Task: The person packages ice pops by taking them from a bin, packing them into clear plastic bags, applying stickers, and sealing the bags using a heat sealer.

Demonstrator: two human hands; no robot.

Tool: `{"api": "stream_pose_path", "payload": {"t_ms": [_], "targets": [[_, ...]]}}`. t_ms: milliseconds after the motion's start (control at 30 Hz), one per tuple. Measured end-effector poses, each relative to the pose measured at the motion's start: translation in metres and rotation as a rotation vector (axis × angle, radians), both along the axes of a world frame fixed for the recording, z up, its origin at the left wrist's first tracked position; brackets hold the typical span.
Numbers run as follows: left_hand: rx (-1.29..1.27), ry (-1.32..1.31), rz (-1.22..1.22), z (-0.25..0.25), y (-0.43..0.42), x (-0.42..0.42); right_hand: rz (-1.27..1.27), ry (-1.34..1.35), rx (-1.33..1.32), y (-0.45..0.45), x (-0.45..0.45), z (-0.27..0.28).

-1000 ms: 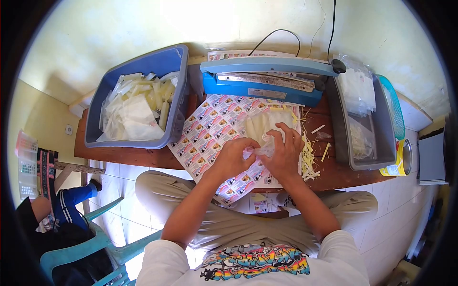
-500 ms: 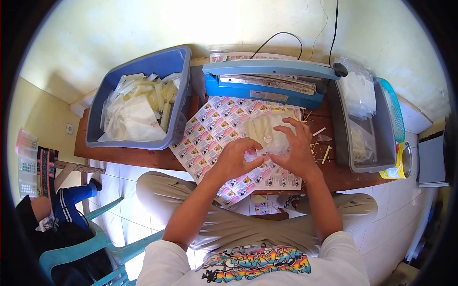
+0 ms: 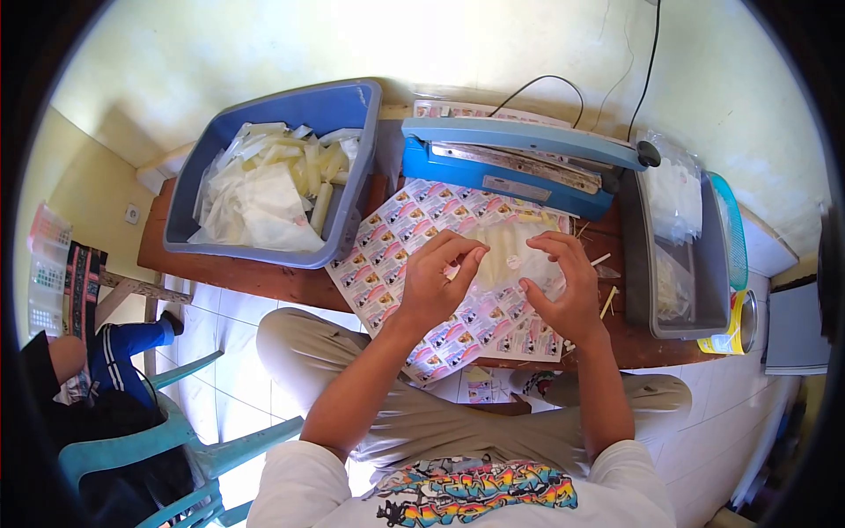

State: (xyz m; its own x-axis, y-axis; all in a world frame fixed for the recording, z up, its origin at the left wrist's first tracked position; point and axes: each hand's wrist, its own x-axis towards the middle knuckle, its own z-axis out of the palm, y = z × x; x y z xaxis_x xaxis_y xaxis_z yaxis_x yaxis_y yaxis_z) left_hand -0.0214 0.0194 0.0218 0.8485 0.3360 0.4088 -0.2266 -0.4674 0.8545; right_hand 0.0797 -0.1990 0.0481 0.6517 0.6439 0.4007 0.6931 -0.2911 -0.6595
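A clear plastic bag (image 3: 502,255) with several pale yellow sticks and a small round label lies on the printed sheet (image 3: 387,255). My left hand (image 3: 440,280) is at the bag's left side, its thumb and forefinger pinched close; whatever is between them is too small to make out. On the bag's right side my right hand (image 3: 565,290) is curved, with thumb and fingers apart and its fingertips near the plastic. Behind the sheet stands a blue bag sealer (image 3: 510,180), its long arm running to the right.
A blue-grey tub (image 3: 264,257) of filled bags stands left on the wooden bench (image 3: 238,277). To the right are a grey tub (image 3: 638,264) with plastic bags, a teal basket (image 3: 731,229) and a yellow tin (image 3: 735,326). A person's leg (image 3: 119,352) shows beyond a green chair (image 3: 158,440).
My hands have moved apart, the left away from the bag's near edge and the right opening wider. The whole view has shifted, so the bench items appear farther right.
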Motion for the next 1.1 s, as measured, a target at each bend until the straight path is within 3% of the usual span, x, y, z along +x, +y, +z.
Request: {"api": "stream_pose_path", "payload": {"t_ms": [167,400,467,600,700,833,900,1100], "targets": [[0.141,-0.145,0.116,0.012,0.033,-0.003,0.050,0.078,0.050,0.032,0.003,0.014],[-0.013,-0.219,0.316,0.047,0.134,-0.003,0.175,0.084,0.266,0.147,0.026,0.041],[0.157,0.032,0.458,0.062,0.167,0.001,0.240,0.076,0.344,0.194,0.036,0.035],[0.253,0.224,0.503,0.042,0.235,0.009,0.365,0.049,0.365,0.282,0.053,0.027],[0.255,0.278,0.616,0.020,0.264,0.003,0.477,-0.059,0.222,0.333,0.061,0.020],[0.240,0.458,0.558,0.010,0.281,-0.002,0.506,-0.168,-0.011,0.384,0.072,0.002],[0.164,0.542,0.560,0.007,0.281,-0.005,0.537,-0.199,-0.370,0.402,0.074,-0.005],[0.143,0.754,0.548,0.008,0.273,-0.008,0.679,-0.064,-0.832,0.433,0.073,-0.027]]}}
